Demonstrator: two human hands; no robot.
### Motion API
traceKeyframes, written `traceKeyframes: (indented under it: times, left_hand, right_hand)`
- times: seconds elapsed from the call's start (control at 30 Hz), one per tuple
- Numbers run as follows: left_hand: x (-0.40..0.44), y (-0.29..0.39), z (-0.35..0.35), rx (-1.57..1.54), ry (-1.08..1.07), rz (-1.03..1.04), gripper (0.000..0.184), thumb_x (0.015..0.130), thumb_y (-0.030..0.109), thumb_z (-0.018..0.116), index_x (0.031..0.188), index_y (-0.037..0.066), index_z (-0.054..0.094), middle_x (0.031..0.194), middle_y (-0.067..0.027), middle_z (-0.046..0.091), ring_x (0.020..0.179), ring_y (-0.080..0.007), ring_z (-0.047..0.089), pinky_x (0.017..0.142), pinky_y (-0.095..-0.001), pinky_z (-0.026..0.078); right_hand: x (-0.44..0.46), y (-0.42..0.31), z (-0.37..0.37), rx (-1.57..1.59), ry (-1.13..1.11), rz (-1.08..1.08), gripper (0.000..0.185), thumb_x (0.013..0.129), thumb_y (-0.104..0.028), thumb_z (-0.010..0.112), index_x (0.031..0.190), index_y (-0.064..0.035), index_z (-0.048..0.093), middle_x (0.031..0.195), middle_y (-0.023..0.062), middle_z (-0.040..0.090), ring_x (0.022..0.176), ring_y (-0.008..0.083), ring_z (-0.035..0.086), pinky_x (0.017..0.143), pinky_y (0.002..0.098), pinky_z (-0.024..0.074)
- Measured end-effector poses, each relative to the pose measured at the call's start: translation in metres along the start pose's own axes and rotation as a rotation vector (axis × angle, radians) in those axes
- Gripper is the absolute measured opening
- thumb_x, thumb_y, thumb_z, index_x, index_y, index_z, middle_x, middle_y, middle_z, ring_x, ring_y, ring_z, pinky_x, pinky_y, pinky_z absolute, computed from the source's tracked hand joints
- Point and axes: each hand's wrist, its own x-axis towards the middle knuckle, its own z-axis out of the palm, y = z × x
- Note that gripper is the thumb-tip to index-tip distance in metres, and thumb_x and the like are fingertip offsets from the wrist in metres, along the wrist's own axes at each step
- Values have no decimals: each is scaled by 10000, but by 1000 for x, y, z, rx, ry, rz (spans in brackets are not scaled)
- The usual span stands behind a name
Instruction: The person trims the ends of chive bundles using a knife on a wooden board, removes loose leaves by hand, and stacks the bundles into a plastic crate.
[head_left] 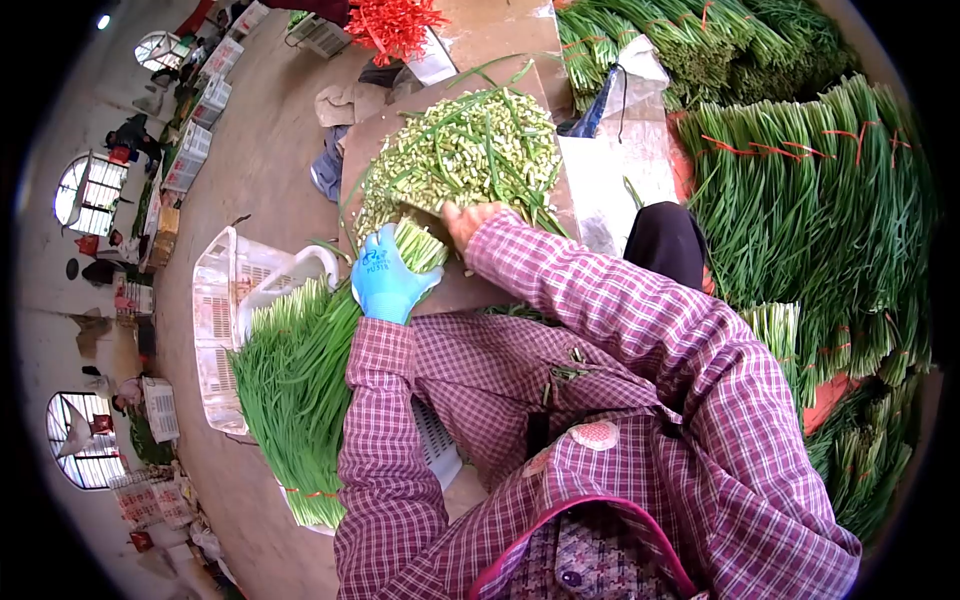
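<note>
My left hand (388, 283), in a light blue glove, is wrapped round a bunch of garlic chives (420, 247) with its cut pale ends toward the board. My right hand (472, 222), bare, is closed on a knife (418, 211); its handle is hidden in the fingers. The blade lies just beyond the bunch's ends; whether it touches them I cannot tell. Behind both hands a heap of chopped stem ends (470, 145) covers much of a brown board (470, 292), with some loose green leaves on top.
A white plastic basket (212, 330) stands at the left, with long chives (300, 380) beside it. Tied chive bundles (800, 200) are stacked at the right. Red ties (392, 25) lie at the top. Other people and crates line the far left wall.
</note>
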Motion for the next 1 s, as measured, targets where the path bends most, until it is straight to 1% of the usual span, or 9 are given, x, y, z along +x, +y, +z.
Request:
traceKeyframes:
  times: [0.13, 0.3, 0.43, 0.6, 0.73, 0.8, 0.87, 0.93, 1.0]
  left_hand:
    - [-3, -6, -6, -79, 0, 59, 1090, 505, 476, 883, 1382, 60, 385, 1214, -207, 559, 1088, -373, 572, 931, -462, 464]
    - [-34, -43, -30, -148, 15, 232, 1342, 457, 509, 895, 1487, 5, 196, 1449, -228, 349, 1331, -410, 344, 1082, -524, 295]
    - [-56, -65, -16, -102, -43, 79, 1276, 465, 424, 904, 1487, 50, 239, 1366, -213, 466, 1273, -378, 448, 1062, -476, 357]
    - [-51, -85, -34, -258, -76, 164, 1104, 518, 280, 893, 1442, 29, 343, 1308, -206, 529, 1243, -322, 505, 1011, -408, 434]
    - [-73, -62, -115, -644, -377, 104, 1040, 500, 190, 906, 1384, -34, 407, 1309, -136, 552, 1196, -226, 536, 1014, -357, 422]
    - [-95, -62, -138, -990, -655, -107, 1109, 454, 159, 918, 1411, -17, 384, 1322, -120, 544, 1190, -233, 539, 1016, -354, 418]
    - [-125, -74, -127, -1140, -688, -148, 1189, 418, 130, 922, 1443, 0, 334, 1359, -119, 509, 1231, -248, 508, 1033, -374, 410]
    - [-156, -78, -107, -1456, -560, -292, 1236, 408, 133, 922, 1461, 6, 286, 1383, -126, 477, 1259, -263, 479, 1043, -398, 406]
    - [-167, -75, -92, -1517, -556, -325, 1246, 421, 149, 913, 1470, 6, 257, 1401, -132, 451, 1286, -265, 451, 1054, -415, 398]
  right_hand:
    - [-3, 47, -4, -86, 176, 89, 312, 871, -165, 604, 1130, -79, 454, 851, 133, 686, 791, 292, 693, 661, 428, 530]
    - [-6, 55, 2, -99, 228, 66, 486, 858, -183, 598, 1310, -140, 426, 1068, 143, 565, 950, 291, 629, 831, 403, 486]
    - [-4, 52, 15, -22, 212, 78, 509, 845, -248, 639, 1313, -196, 446, 1139, 125, 489, 1025, 279, 584, 825, 404, 491]
    - [-42, 56, -1, 131, 522, -91, 460, 861, -353, 644, 1278, -193, 535, 1102, 97, 527, 1049, 272, 545, 871, 428, 474]
    - [-70, 17, -38, 588, 754, -613, 450, 905, -310, 575, 1323, -153, 515, 1230, 127, 523, 1119, 300, 523, 964, 407, 449]
    - [-79, -9, -38, 778, 629, -943, 446, 910, -344, 562, 1311, -153, 531, 1282, 112, 505, 1161, 306, 509, 989, 402, 445]
    - [-68, 5, -11, 723, 570, -881, 435, 909, -350, 563, 1298, -158, 541, 1263, 110, 535, 1147, 287, 536, 970, 397, 455]
    - [-45, 47, 29, 194, 243, -280, 232, 892, -339, 586, 951, -125, 651, 852, 70, 674, 789, 264, 670, 735, 389, 551]
    - [-65, 50, 16, 399, 469, -346, 180, 887, -255, 602, 912, -81, 641, 802, 87, 642, 794, 286, 652, 759, 395, 516]
